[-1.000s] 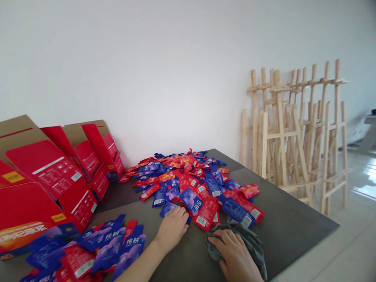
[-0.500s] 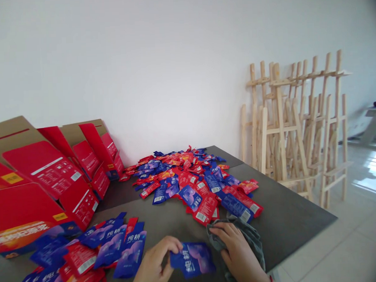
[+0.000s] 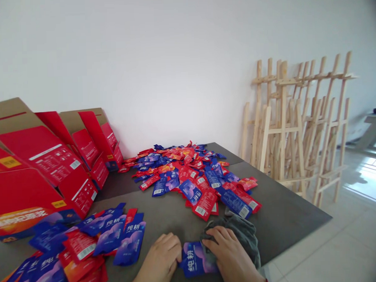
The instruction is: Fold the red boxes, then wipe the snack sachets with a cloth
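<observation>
Pinching a flat, oblong, blue-and-purple foil-like pouch [image 3: 192,262] by its left end in the bent fingers of the left hand [image 3: 165,256], at the near part of the dark grey, smooth tabletop [image 3: 286,213]. Lying lengthwise from left to right, bridging the gap to the right hand [image 3: 228,250], with its right end just under that thumb. Resting there on a soft, crumpled grey-green cloth [image 3: 248,233], partly overlapping the pouch; cannot tell whether gripping the fabric or only pressing.
</observation>
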`<state>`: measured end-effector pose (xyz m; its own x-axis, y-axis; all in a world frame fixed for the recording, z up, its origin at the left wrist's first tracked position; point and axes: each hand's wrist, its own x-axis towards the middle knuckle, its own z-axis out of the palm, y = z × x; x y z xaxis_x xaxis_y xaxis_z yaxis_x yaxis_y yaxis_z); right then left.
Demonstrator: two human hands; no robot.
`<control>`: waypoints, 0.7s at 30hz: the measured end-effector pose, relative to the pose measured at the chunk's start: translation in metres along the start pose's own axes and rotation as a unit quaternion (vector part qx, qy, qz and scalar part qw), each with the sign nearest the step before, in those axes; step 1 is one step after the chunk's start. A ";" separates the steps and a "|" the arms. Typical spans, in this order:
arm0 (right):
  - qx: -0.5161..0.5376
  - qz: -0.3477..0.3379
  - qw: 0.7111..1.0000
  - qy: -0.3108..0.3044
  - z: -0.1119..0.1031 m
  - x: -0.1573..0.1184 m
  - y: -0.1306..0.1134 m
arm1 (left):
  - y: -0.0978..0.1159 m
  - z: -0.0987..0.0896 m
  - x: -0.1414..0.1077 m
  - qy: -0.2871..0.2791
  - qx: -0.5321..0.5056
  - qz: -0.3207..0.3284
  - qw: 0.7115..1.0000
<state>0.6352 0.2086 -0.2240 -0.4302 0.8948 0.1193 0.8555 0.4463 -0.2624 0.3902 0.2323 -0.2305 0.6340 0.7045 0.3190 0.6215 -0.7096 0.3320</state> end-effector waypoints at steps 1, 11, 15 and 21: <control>-0.002 0.010 1.000 0.006 -0.001 0.000 0.006 | 0.001 0.000 -0.001 0.002 0.007 0.005 1.000; -0.020 0.000 0.996 0.083 -0.002 0.002 -0.018 | 0.003 0.004 0.002 0.024 0.020 -0.058 0.998; -0.051 -0.079 0.994 0.055 0.017 0.017 -0.047 | 0.005 0.007 0.003 0.013 0.030 -0.027 0.999; -0.066 -0.011 0.997 0.036 0.007 0.010 -0.014 | 0.002 0.006 0.002 0.016 0.008 -0.035 0.999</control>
<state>0.6165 0.2113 -0.2257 -0.4308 0.8814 0.1937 0.8788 0.4586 -0.1321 0.3957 0.2318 -0.2346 0.5738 0.7522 0.3240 0.6713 -0.6585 0.3401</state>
